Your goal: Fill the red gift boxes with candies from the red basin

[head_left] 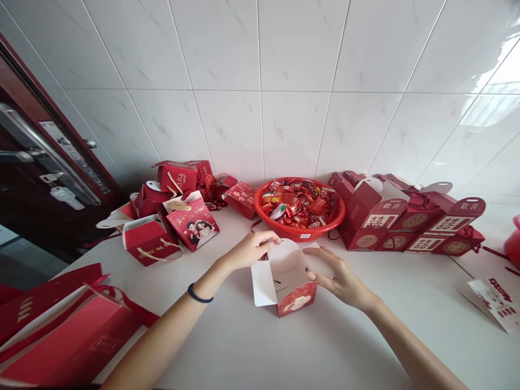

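A small red gift box (289, 281) with white inner flaps stands open on the white table (292, 346), right in front of me. My left hand (252, 248) pinches the rounded top flap at the box's far left corner. My right hand (340, 277) rests against the box's right side, fingers curved round its edge. Just behind the box sits a red plastic bowl (301, 231) filled with wrapped sweets (298, 201).
Finished red boxes (400, 219) lie in a row at the right by the tiled wall. More red boxes (179, 214) are heaped at the left. Flat red bags (60, 336) lie at the near left. A flat printed card (493, 300) lies at the right. A dark door (36, 162) stands left.
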